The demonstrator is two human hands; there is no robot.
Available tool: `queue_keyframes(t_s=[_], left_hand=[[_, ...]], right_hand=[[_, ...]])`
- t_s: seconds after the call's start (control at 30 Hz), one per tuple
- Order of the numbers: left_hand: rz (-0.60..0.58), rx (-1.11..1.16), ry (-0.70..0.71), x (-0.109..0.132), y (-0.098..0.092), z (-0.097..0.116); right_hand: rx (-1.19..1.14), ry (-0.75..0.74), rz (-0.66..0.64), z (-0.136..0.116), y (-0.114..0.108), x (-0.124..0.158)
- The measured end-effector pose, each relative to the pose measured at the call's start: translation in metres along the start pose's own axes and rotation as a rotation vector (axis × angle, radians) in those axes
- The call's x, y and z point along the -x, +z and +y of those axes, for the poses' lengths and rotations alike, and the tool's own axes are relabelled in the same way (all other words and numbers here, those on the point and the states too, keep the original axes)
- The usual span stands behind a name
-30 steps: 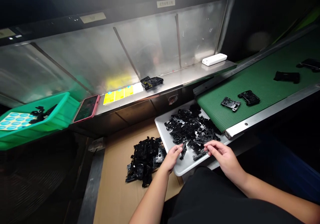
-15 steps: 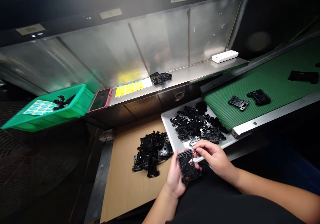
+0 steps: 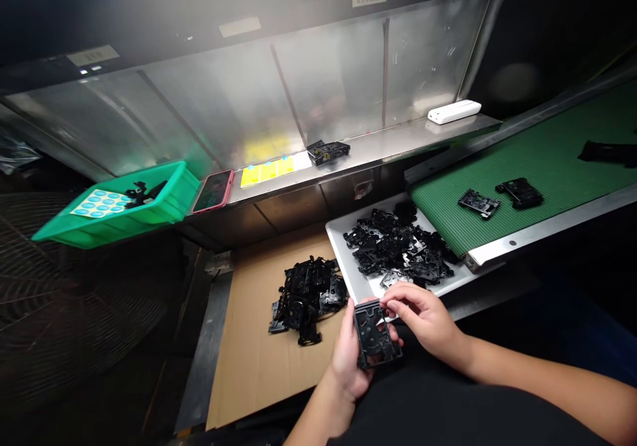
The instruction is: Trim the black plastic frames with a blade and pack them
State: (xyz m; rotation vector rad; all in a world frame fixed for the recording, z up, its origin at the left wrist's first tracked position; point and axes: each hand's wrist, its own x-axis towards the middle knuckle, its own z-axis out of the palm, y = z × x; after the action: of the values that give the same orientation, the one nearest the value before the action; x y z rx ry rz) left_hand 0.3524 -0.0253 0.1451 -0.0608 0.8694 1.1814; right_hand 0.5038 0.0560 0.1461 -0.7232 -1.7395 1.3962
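Note:
A flat black plastic frame (image 3: 372, 335) with cut-outs lies in my left hand (image 3: 347, 356), whose fingers wrap round its edges from below. My right hand (image 3: 423, 316) is at the frame's upper right corner, thumb and forefinger pinched together. Whether a small piece sits in that pinch is too small to tell. Just beyond my hands stands a white tray (image 3: 338, 237) heaped with black plastic parts (image 3: 393, 247). To its left, another pile of black parts (image 3: 303, 293) rests on a cardboard sheet (image 3: 249, 366).
A green conveyor belt (image 3: 562, 167) on the right carries several black parts. Along the metal shelf (image 3: 383, 144) are a white device (image 3: 454, 111), stacked black parts (image 3: 328, 152), yellow label sheets (image 3: 267, 172) and a phone (image 3: 213, 191). A green bin (image 3: 114, 232) and a fan (image 3: 64, 300) are at left.
The whole view has shifted slightly, so the surroundings appear a little further right. My right hand's pinch stays at the frame's upper right corner, with the fingertips slightly moved.

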Motion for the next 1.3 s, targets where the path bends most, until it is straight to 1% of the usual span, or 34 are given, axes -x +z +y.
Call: queue_keyframes(t_s=[0.2, 0.4, 0.63, 0.77, 1.0, 1.3], left_hand=[[-0.004, -0.006, 0.009, 0.004, -0.002, -0.002], [-0.048, -0.005, 0.016, 0.004, -0.007, -0.002], [-0.044, 0.012, 0.014, 0.004, -0.006, 0.001], [-0.07, 0.022, 0.009, 0.004, -0.007, 0.003], [-0.1, -0.003, 0.022, 0.003, -0.009, 0.006], [-0.051, -0.002, 0.016, 0.002, -0.007, 0.012]], right_hand=[[0.019, -0.001, -0.011, -0.001, 0.003, 0.001], [0.027, 0.005, -0.013, 0.0, 0.006, 0.001], [0.046, -0.006, -0.022, 0.001, 0.008, 0.001], [0.056, -0.018, -0.025, 0.001, 0.009, -0.001], [0.034, 0.004, -0.025, 0.004, 0.012, -0.006], [0.001, 0.041, -0.034, 0.004, 0.014, -0.014]])
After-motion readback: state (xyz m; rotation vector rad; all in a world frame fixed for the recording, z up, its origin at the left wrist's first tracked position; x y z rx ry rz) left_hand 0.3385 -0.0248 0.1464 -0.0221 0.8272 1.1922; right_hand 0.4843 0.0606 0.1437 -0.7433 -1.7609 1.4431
